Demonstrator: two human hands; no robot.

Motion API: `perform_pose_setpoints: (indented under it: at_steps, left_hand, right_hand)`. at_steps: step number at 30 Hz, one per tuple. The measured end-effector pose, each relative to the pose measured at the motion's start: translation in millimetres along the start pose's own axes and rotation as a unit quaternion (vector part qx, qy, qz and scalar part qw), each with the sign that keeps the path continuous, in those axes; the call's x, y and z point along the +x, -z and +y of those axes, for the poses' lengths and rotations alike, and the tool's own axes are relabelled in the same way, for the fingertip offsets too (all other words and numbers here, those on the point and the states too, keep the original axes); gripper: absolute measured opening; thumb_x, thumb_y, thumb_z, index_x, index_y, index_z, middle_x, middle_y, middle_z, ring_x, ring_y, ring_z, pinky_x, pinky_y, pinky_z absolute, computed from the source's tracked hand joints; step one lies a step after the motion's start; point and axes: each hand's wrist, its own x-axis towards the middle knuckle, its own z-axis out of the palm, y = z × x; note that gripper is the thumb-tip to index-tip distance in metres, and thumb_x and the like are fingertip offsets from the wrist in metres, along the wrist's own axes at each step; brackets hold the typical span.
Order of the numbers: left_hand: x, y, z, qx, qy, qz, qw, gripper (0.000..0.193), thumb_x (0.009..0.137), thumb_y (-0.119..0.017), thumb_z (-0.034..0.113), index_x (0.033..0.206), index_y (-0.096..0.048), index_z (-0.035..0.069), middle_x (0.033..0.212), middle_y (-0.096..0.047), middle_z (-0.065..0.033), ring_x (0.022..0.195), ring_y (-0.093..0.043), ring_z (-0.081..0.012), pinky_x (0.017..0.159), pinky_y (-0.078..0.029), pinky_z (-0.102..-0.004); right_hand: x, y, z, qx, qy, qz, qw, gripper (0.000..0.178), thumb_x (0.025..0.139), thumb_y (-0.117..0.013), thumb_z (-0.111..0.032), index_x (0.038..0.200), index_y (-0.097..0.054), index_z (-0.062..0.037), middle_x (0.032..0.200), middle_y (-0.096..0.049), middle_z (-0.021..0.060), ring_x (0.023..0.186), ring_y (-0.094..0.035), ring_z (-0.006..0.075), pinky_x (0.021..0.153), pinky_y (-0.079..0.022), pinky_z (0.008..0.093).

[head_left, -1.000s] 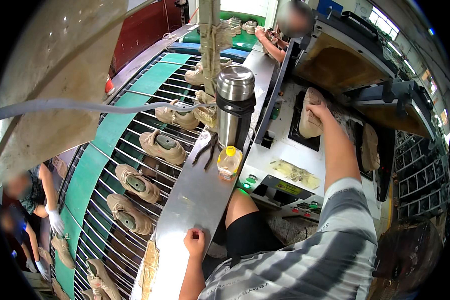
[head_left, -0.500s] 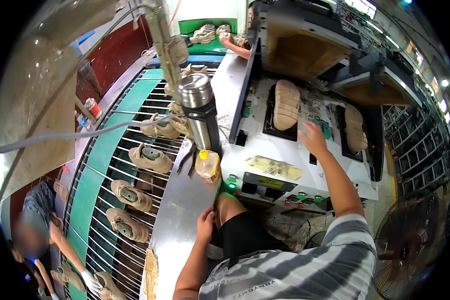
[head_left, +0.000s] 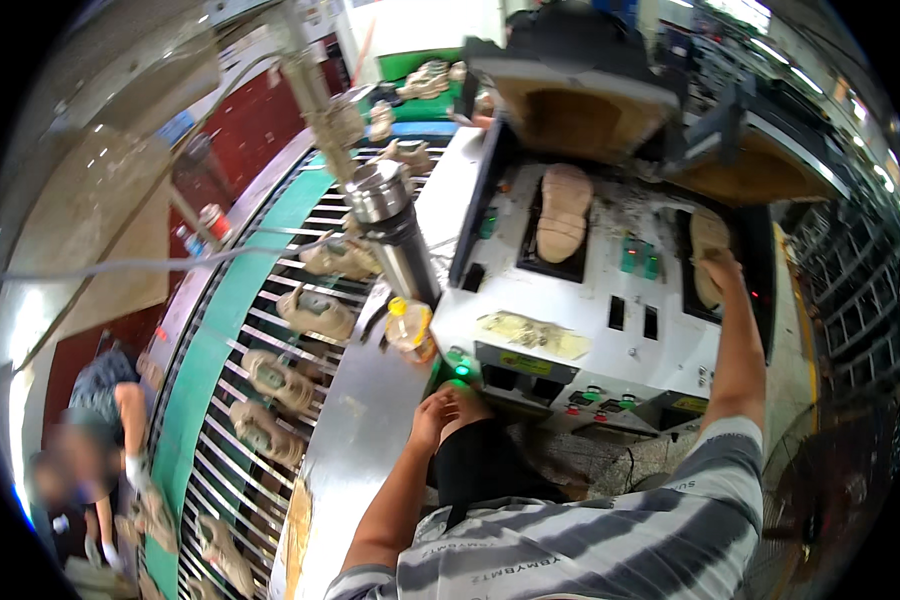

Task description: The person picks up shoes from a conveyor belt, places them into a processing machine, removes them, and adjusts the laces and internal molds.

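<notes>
My right hand [head_left: 720, 265] is closed on a beige shoe [head_left: 708, 232], which lies sole up in the right bay of the press [head_left: 580, 325]. In the left bay another beige shoe [head_left: 564, 212] lies sole up with nothing touching it. Above both bays the heavy press lids [head_left: 585, 110] are raised. My left hand [head_left: 440, 415] hovers by my knee at the metal table's edge, just below a lit green button [head_left: 461, 371]. Its fingers are loosely bent and apart, and nothing shows in them.
A steel thermos [head_left: 395, 225] and a yellow-capped bottle [head_left: 410, 328] stand on the metal table [head_left: 345, 450]. Left of it, a roller conveyor [head_left: 205, 350] carries several beige shoes. Co-workers [head_left: 105, 420] handle shoes at the lower left. A fan [head_left: 820, 490] stands at right.
My right hand has moved right from between the bays onto the right shoe. My left hand has risen toward the green button. Shoes on the conveyor have shifted, and the view has tilted slightly.
</notes>
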Motion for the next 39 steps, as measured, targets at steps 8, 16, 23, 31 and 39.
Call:
perform_pose_setpoints:
  at_steps: [8,16,23,31,39]
  left_hand:
    - [-100.8,103.4,-24.6,-0.079,-0.033,0.128,0.988,0.031,0.092,-0.056,0.021,0.116,-0.06,0.003,0.1,-0.066,-0.0079,0.089,-0.063,-0.0194,0.082,-0.051,-0.0327]
    - [-168.8,124.5,-23.2,-0.071,-0.084,0.177,0.978,0.031,0.091,-0.058,0.02,0.118,-0.06,0.006,0.103,-0.066,-0.0055,0.091,-0.063,-0.0168,0.082,-0.05,-0.0303]
    - [-189.1,108.3,-2.7,-0.054,-0.052,0.08,0.994,0.034,0.092,-0.06,0.022,0.122,-0.058,0.007,0.109,-0.064,-0.0053,0.097,-0.061,-0.0165,0.087,-0.049,-0.0313]
    - [-214.1,24.4,78.5,-0.085,-0.203,-0.184,0.958,0.058,0.089,-0.064,0.025,0.137,-0.042,0.003,0.13,-0.055,-0.0113,0.12,-0.052,-0.0196,0.101,-0.043,-0.0358]
    - [-298.2,159.2,59.8,-0.246,-0.198,0.1,0.944,0.052,0.083,-0.055,0.023,0.128,-0.049,-0.003,0.119,-0.06,-0.0197,0.105,-0.062,-0.0307,0.097,-0.047,-0.0441]
  right_hand:
    - [-26.3,-37.5,28.7,0.08,-0.013,0.241,0.967,0.08,0.069,-0.075,-0.049,0.136,-0.047,-0.0151,0.129,-0.057,0.0183,0.118,-0.055,0.0365,0.098,-0.043,0.0461]
    - [-143.1,-74.3,47.9,0.097,0.209,0.537,0.812,0.061,0.075,-0.077,-0.039,0.113,-0.063,0.0064,0.117,-0.064,0.0222,0.102,-0.063,0.0344,0.089,-0.049,0.0437]
    - [-219.5,-80.8,14.2,0.449,0.175,0.237,0.843,0.059,0.075,-0.078,-0.032,0.116,-0.061,0.0071,0.123,-0.061,0.0185,0.111,-0.059,0.0304,0.097,-0.046,0.0436]
    - [-314.2,-195.7,-74.9,0.631,0.197,-0.44,0.607,0.074,0.075,-0.062,-0.031,0.14,-0.039,-0.004,0.136,-0.047,0.0136,0.124,-0.049,0.0319,0.101,-0.045,0.0491]
    - [-559.0,-139.8,-295.1,0.114,0.482,-0.732,0.468,0.06,0.087,-0.068,-0.015,0.14,-0.041,-0.0041,0.136,-0.048,0.0117,0.124,-0.048,0.0211,0.093,-0.047,0.0327]
